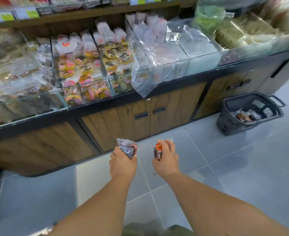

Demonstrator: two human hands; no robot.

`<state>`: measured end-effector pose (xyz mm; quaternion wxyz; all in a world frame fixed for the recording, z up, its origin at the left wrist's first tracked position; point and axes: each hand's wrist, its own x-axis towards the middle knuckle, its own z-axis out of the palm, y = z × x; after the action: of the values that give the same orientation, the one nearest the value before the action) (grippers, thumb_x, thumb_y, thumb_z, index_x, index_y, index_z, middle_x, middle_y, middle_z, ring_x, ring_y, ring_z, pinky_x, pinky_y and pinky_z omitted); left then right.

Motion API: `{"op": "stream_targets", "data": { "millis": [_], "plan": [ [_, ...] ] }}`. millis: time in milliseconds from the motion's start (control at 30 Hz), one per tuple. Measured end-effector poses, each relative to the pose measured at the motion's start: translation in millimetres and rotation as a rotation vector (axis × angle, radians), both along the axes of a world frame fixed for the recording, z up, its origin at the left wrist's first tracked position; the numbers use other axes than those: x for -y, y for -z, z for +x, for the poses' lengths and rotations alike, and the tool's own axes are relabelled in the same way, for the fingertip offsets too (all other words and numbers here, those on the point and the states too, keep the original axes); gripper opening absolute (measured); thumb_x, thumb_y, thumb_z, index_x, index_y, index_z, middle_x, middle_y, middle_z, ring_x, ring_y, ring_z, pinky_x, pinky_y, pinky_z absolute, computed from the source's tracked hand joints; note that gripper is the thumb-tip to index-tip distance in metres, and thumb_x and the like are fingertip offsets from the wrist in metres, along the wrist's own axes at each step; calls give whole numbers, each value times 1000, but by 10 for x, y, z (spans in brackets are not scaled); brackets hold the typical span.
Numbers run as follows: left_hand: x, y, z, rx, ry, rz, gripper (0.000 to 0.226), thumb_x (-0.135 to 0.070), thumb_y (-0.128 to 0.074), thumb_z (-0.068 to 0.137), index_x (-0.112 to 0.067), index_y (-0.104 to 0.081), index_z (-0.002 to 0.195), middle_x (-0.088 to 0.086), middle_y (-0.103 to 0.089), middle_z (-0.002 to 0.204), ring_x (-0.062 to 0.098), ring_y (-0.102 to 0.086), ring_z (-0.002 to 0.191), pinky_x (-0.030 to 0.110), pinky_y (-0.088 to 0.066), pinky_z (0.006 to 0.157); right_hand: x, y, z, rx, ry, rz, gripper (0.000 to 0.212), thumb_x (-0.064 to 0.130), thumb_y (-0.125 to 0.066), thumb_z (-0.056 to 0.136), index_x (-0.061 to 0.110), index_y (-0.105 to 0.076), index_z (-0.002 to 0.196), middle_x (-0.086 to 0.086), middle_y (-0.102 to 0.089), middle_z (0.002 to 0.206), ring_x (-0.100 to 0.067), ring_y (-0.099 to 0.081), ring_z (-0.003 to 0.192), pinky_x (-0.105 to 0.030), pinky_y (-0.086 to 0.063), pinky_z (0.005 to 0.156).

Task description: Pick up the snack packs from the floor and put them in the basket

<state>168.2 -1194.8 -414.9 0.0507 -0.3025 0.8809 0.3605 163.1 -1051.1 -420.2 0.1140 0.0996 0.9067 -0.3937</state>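
Left hand (122, 165): fingers curled round the lower end of a clear-wrapped dark brown snack pack (127, 148). The pack's crimped top stands up beyond the knuckles, clear of the grey tiled floor (225, 167).

Right hand (165, 159): fingers and thumb closed on a second clear-wrapped snack pack with a red and orange label (158, 150). It is held upright on the thumb side, and the fingertips wrap over its top edge.

The two packs are near each other but apart, with a strip of floor showing between the hands.

A dark slotted plastic shopping basket (228, 123) stands on the floor well away from the right hand's fingers, ahead and to their outer side, against the wood-fronted counter (165, 113). Several wrapped brown packs (244, 116) lie inside it.

Beyond both sets of fingers, glass bins of wrapped iced pastries (89, 70) sit on the counter top.
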Motion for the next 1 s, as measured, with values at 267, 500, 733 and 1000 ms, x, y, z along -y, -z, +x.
{"op": "stream_targets", "data": {
  "millis": [267,500,733,1000],
  "plan": [
    [-1755,-40,-226,14,308,-20,64,-35,-68,83,-10,-37,133,15,-49,127,33,-50,115,44,-45,97,-1729,-95,136,-17,328,3,63,14,-61,83,29,-37,139,6,-18,151,-31,-40,121,-30,-33,103],
    [-2859,58,-574,55,600,-31,67,-37,-65,84,-7,-33,135,18,-44,130,36,-47,117,44,-41,96,-2626,41,196,52,549,-4,66,16,-60,83,29,-33,142,8,-15,152,-30,-38,124,-31,-31,104],
    [-3781,182,-1430,91,773,-30,70,-39,-63,86,-7,-29,139,16,-39,138,34,-40,126,41,-37,99,-3456,113,-478,72,715,-11,73,18,-61,81,28,-27,145,8,-15,150,-29,-36,125,-37,-34,109],
    [-4720,94,-2497,109,882,-43,66,-40,-63,86,-10,-30,134,14,-41,135,34,-43,124,43,-41,100,-4213,-25,-1466,47,815,-43,76,18,-63,81,26,-25,147,6,-16,152,-25,-34,131,-36,-30,113]
  ]
}}
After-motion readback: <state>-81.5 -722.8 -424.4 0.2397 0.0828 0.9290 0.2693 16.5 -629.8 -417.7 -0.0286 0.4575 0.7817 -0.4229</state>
